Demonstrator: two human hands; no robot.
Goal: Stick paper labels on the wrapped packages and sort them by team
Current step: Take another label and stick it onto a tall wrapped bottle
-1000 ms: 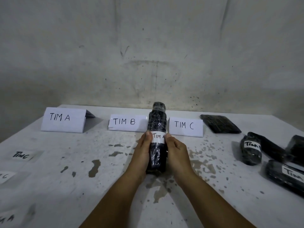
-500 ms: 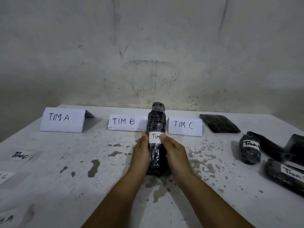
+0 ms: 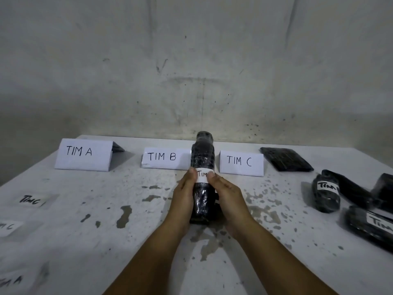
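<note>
Now both hands, left (image 3: pixel 184 195) and right (image 3: pixel 228 198), grip the upright bottle (image 3: pixel 202 158), thumbs pressing its label (image 3: pixel 202 173).

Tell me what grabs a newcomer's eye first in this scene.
At centre, both hands, left hand and right hand, clasp a tall black plastic-wrapped bottle-shaped package standing on the worn white table, thumbs pressing its white paper label. Behind stand three folded white paper signs: TIM A, TIM B, TIM C.

A stained grey concrete wall (image 3: pixel 191 71) is rising behind a white desk (image 3: pixel 148 241) showing chipped, peeling paint in dim light.
</note>
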